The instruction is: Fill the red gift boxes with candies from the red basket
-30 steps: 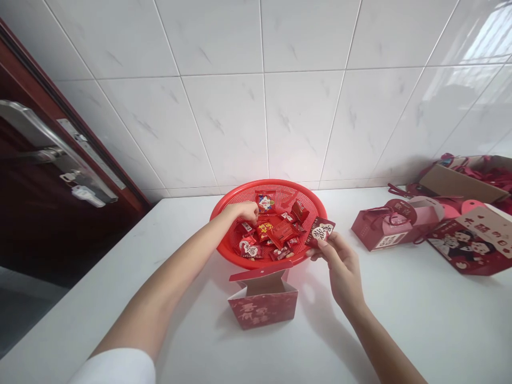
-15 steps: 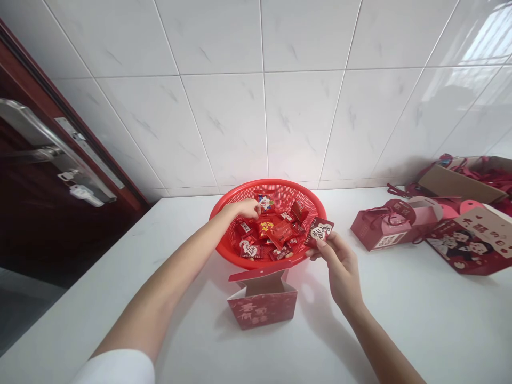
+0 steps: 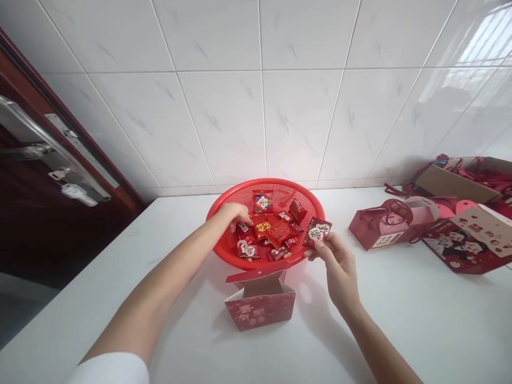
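Inside a red plastic mesh basket [image 3: 316, 202], my left hand [image 3: 239, 214] bends down over wrapped candies at the left side. Its visible fingers are apart, with nothing seen held; some fingertips are hidden. A dark red candy packet [image 3: 318, 232] with a white label is pinched between the thumb and fingers of my right hand [image 3: 340, 266], at the basket's right rim. Several red candy wrappers [image 3: 280, 232] lie in the basket, and one with a blue-and-white print [image 3: 263, 201] rests at the back. In front of the basket stands a small dark red carton [image 3: 260, 310], its top open.
To the right stand a closed red gift box [image 3: 378, 229] with a ribbon and a printed red box [image 3: 460, 248]. Behind them a cardboard box [image 3: 456, 181] holds red ribbons. The tiled wall [image 3: 300, 122] borders the white table [image 3: 180, 224]; a door handle [image 3: 52, 154] is at left.
My left hand has moved left and slightly toward me inside the basket, uncovering the candy at the back. My right hand keeps the packet in nearly the same place.
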Available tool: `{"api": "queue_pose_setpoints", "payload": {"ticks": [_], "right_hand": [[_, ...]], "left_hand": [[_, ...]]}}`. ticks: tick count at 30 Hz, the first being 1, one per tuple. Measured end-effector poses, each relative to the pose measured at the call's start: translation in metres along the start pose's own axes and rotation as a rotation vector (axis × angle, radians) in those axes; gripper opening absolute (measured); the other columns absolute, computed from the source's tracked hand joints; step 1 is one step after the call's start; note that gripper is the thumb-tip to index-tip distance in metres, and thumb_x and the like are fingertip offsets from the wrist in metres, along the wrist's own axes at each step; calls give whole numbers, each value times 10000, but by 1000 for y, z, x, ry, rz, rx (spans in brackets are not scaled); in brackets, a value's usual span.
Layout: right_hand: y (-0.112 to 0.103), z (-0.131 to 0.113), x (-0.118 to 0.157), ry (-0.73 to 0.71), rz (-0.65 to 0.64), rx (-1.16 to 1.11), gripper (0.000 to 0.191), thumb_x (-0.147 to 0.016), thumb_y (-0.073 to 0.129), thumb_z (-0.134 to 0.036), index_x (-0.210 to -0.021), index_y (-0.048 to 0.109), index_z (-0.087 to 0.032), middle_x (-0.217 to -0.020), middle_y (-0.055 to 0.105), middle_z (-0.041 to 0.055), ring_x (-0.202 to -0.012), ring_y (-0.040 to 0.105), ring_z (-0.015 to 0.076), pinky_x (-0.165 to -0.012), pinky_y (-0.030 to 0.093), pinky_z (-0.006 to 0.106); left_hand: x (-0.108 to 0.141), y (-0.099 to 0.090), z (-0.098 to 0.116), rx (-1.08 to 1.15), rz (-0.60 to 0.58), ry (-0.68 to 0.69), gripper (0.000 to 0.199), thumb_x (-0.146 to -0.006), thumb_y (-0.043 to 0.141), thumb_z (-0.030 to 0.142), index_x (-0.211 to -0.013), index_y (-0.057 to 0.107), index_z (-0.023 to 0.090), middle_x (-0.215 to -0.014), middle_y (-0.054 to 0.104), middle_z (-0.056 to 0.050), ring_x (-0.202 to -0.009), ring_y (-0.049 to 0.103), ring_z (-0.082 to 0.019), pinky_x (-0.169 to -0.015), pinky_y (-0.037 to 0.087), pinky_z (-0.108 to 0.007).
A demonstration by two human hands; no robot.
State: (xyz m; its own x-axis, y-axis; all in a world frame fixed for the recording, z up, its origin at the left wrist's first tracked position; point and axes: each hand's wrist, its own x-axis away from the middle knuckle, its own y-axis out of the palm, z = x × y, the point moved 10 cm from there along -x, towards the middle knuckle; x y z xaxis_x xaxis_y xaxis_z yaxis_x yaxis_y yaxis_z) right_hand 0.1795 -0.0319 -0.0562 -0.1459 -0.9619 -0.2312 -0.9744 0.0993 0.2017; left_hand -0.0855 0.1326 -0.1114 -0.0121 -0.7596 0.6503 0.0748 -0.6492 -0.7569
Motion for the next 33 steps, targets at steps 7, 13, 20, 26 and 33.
{"api": "queue_pose_setpoints", "payload": {"ticks": [7,13,20,26,33], "right_hand": [[0,-1,1,0,0,12,232,-900,696,-444,-895,694,-212,-818,699,35,-690,629,176,-663,535,331],[0,0,0,-4,-2,16,225,-909,688,-438,-893,690,-214,-765,699,30,-681,623,178,-669,534,332],[0,0,1,-4,-2,12,212,-909,690,-425,-885,688,-214,-756,692,25,-678,619,170,-668,529,323],[0,-1,0,-11,-4,11,204,-915,685,-417,-898,691,-214,-765,689,27,-679,618,170,-664,534,323],[1,-3,1,-49,-9,-6,185,-936,657,-393,-901,698,-215,-785,678,24,-691,625,166,-651,537,311]], "left_hand": [[-3,-6,19,169,16,171,304,-697,767,269,-973,710,156,-799,763,-101,-695,739,-244,-615,589,-278],[5,-24,38,276,109,361,652,-755,628,229,-1402,576,177,-1082,746,-87,-780,712,-178,-644,556,-227],[13,-30,47,338,150,515,634,-735,678,236,-1364,647,154,-1263,723,-113,-841,696,-193,-654,512,-255],[28,-46,58,441,229,631,440,-754,741,251,-1183,753,153,-1282,732,-107,-1085,693,-251,-917,533,-330],[105,-46,107,1016,256,950,399,-740,834,267,-1110,751,145,-1148,779,-108,-1067,717,-247,-981,553,-421]]}}
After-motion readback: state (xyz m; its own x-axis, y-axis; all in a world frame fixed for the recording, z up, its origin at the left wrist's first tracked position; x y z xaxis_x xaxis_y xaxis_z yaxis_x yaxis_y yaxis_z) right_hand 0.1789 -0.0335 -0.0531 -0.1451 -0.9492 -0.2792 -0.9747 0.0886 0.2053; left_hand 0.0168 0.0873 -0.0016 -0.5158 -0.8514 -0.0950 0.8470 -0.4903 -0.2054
